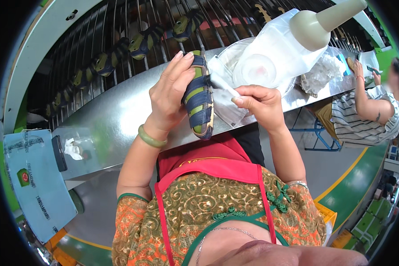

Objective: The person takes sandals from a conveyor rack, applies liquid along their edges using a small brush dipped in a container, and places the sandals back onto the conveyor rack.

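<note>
My left hand (169, 93) grips a small sandal (199, 99) with navy and green straps, held lengthwise above the metal ledge. Its fingers and thumb wrap the sandal's left side, so part of it is hidden. On the other side, my right hand (265, 105) pinches a thin white strip (225, 86) between thumb and fingers. The strip's far end reaches the sandal's straps; whether it is cloth or a tool I cannot tell. Just beyond my right hand lies a large translucent bottle (275, 48) with a beige cone-shaped nozzle.
Similar sandals (142, 42) sit in a row on metal rods behind the ledge (119, 111). White crumpled material (323, 73) is heaped right of the bottle. At left are a blue box (40, 186), a dark flat object (59, 153) and tissue (73, 149). A co-worker (363, 111) sits at right.
</note>
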`<state>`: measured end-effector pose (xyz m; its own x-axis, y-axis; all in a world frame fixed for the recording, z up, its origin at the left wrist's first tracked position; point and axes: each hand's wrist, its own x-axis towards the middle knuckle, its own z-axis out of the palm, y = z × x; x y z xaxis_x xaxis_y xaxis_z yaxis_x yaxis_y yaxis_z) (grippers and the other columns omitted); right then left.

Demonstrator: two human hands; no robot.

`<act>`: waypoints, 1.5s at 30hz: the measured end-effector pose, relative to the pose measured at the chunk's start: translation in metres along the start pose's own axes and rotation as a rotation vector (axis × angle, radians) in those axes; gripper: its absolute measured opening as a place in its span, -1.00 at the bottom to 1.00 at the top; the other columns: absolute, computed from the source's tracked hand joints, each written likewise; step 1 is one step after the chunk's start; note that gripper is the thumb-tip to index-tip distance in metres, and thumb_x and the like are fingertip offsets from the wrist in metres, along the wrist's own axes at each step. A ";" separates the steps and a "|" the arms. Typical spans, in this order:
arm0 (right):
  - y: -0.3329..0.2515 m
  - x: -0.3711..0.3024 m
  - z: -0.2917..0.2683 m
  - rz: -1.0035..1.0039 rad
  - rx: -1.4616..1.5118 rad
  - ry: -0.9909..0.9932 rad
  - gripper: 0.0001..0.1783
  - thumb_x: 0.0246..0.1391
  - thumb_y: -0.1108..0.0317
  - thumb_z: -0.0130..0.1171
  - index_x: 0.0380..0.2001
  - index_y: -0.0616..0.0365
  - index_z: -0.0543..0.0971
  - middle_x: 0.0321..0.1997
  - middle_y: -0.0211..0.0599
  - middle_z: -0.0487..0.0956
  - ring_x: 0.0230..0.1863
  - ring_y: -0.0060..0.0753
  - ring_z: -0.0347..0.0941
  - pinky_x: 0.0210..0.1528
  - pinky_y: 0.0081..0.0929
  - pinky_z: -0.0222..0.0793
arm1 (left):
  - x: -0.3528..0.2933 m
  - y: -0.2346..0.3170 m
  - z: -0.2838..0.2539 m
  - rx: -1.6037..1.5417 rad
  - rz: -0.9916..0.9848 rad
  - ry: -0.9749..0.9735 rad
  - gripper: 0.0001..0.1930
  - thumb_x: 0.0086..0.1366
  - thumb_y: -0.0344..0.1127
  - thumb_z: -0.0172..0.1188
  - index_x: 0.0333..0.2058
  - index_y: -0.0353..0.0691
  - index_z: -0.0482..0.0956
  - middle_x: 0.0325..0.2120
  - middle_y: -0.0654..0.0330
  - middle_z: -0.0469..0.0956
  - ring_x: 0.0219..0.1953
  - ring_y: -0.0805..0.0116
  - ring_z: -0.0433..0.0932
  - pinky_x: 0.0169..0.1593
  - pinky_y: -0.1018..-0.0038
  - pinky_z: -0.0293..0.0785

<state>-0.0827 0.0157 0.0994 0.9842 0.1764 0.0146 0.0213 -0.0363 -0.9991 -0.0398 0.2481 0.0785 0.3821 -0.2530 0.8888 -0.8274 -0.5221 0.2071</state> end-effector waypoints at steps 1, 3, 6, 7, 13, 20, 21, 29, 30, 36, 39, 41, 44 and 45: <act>0.003 -0.001 -0.001 0.000 0.000 0.000 -0.82 -0.08 0.51 0.32 -0.32 0.27 0.66 -0.42 -0.36 0.64 -0.39 -0.68 0.48 -0.31 -0.69 0.40 | 0.000 -0.001 0.000 0.000 0.000 0.000 -0.48 -0.15 -0.45 0.37 -0.13 -0.29 0.41 -0.06 -0.09 0.50 -0.01 -0.10 0.50 0.03 0.24 0.50; 0.015 -0.006 -0.005 -0.023 -0.081 -0.023 -0.82 -0.07 0.51 0.32 -0.32 0.29 0.66 -0.41 -0.36 0.64 -0.39 -0.68 0.48 -0.31 -0.69 0.40 | -0.002 -0.005 0.001 -0.004 -0.014 0.027 -0.48 -0.15 -0.45 0.36 -0.14 -0.28 0.42 -0.06 -0.08 0.50 0.00 -0.09 0.50 0.02 0.24 0.51; 0.017 -0.011 -0.007 0.056 -0.086 0.006 -0.82 -0.08 0.52 0.32 -0.32 0.30 0.66 -0.42 -0.37 0.64 -0.39 -0.69 0.48 -0.31 -0.69 0.40 | -0.005 -0.006 -0.002 0.007 -0.036 0.005 -0.48 -0.16 -0.46 0.36 -0.13 -0.28 0.42 -0.06 -0.06 0.50 0.00 -0.09 0.49 0.00 0.25 0.52; 0.015 -0.013 -0.006 0.075 -0.056 0.027 -0.82 -0.08 0.53 0.32 -0.32 0.29 0.66 -0.43 -0.37 0.64 -0.39 -0.68 0.48 -0.31 -0.69 0.40 | -0.005 -0.006 -0.002 0.007 -0.042 0.005 -0.48 -0.16 -0.46 0.36 -0.13 -0.28 0.42 -0.06 -0.06 0.50 0.00 -0.09 0.49 0.00 0.25 0.52; 0.002 -0.003 0.002 0.014 -0.053 -0.041 -0.82 -0.08 0.52 0.33 -0.33 0.30 0.66 -0.43 -0.38 0.63 -0.42 -0.70 0.46 -0.35 -0.72 0.37 | 0.000 -0.004 -0.004 0.042 -0.023 -0.039 -0.45 -0.20 -0.46 0.36 -0.13 -0.26 0.42 -0.05 -0.01 0.51 0.00 -0.05 0.50 -0.05 0.30 0.55; 0.003 -0.015 -0.003 0.019 -0.044 0.008 -0.81 -0.10 0.54 0.33 -0.32 0.28 0.66 -0.45 -0.39 0.62 -0.43 -0.70 0.45 -0.38 -0.70 0.36 | -0.005 -0.009 -0.004 0.068 -0.049 -0.051 -0.42 -0.23 -0.47 0.38 -0.12 -0.24 0.43 -0.04 0.02 0.51 0.00 -0.03 0.50 -0.05 0.31 0.55; 0.000 -0.012 -0.001 0.019 -0.044 0.011 -0.81 -0.10 0.54 0.33 -0.32 0.28 0.66 -0.45 -0.39 0.62 -0.43 -0.70 0.45 -0.38 -0.70 0.36 | -0.004 -0.010 -0.003 0.080 -0.032 -0.065 -0.41 -0.24 -0.47 0.38 -0.11 -0.24 0.44 -0.04 0.02 0.51 0.01 -0.02 0.50 -0.04 0.31 0.54; 0.023 -0.019 -0.008 0.048 -0.141 -0.016 -0.79 -0.13 0.58 0.31 -0.32 0.27 0.66 -0.43 -0.34 0.62 -0.43 -0.66 0.47 -0.38 -0.68 0.36 | -0.002 -0.007 0.000 -0.016 -0.182 -0.024 -0.48 -0.20 -0.48 0.37 -0.15 -0.25 0.48 -0.06 0.03 0.53 -0.03 0.01 0.53 -0.02 0.31 0.53; 0.017 -0.019 -0.006 -0.001 -0.080 0.007 -0.79 -0.13 0.58 0.31 -0.32 0.28 0.66 -0.44 -0.33 0.62 -0.43 -0.66 0.48 -0.38 -0.69 0.36 | -0.001 -0.006 -0.002 -0.010 -0.181 -0.050 -0.48 -0.20 -0.48 0.37 -0.15 -0.25 0.48 -0.06 0.03 0.53 -0.03 0.01 0.53 -0.03 0.31 0.53; 0.004 -0.007 0.003 -0.193 -0.117 -0.083 -0.79 -0.14 0.58 0.32 -0.33 0.29 0.66 -0.45 -0.30 0.62 -0.44 -0.65 0.48 -0.39 -0.70 0.36 | -0.002 -0.004 -0.002 -0.017 -0.236 -0.143 -0.48 -0.21 -0.54 0.32 -0.15 -0.22 0.48 -0.06 0.04 0.53 -0.05 0.02 0.54 -0.07 0.33 0.54; 0.027 -0.010 -0.005 -0.112 -0.169 -0.022 -0.80 -0.13 0.57 0.32 -0.34 0.29 0.66 -0.45 -0.31 0.62 -0.44 -0.66 0.47 -0.41 -0.70 0.34 | -0.001 0.001 -0.004 -0.095 -0.319 -0.143 -0.48 -0.21 -0.58 0.29 -0.15 -0.21 0.48 -0.07 0.05 0.53 -0.08 0.04 0.55 -0.09 0.35 0.55; 0.029 -0.015 -0.004 -0.084 -0.147 0.004 -0.81 -0.13 0.57 0.31 -0.34 0.29 0.66 -0.45 -0.33 0.62 -0.45 -0.67 0.47 -0.41 -0.71 0.34 | -0.001 -0.001 -0.005 -0.135 -0.358 -0.129 -0.48 -0.20 -0.58 0.28 -0.14 -0.21 0.48 -0.08 0.05 0.53 -0.09 0.04 0.56 -0.10 0.36 0.55; 0.013 -0.017 0.003 -0.064 -0.057 0.020 -0.81 -0.10 0.56 0.30 -0.33 0.29 0.65 -0.46 -0.37 0.61 -0.48 -0.69 0.44 -0.46 -0.72 0.31 | -0.007 -0.002 -0.010 -0.054 -0.346 -0.158 -0.49 -0.20 -0.56 0.28 -0.14 -0.19 0.49 -0.05 0.07 0.52 -0.05 0.04 0.53 -0.06 0.27 0.52; 0.007 -0.013 0.007 -0.085 0.008 0.013 -0.82 -0.09 0.55 0.29 -0.32 0.29 0.65 -0.48 -0.39 0.61 -0.51 -0.71 0.42 -0.49 -0.73 0.28 | -0.006 -0.006 -0.011 0.115 -0.226 -0.223 -0.52 -0.18 -0.53 0.26 -0.15 -0.18 0.49 -0.03 0.08 0.51 -0.02 0.05 0.51 -0.02 0.21 0.48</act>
<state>-0.0968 0.0204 0.0920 0.9812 0.1655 0.0995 0.1033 -0.0143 -0.9946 -0.0417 0.2618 0.0769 0.6415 -0.2857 0.7119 -0.6646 -0.6704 0.3299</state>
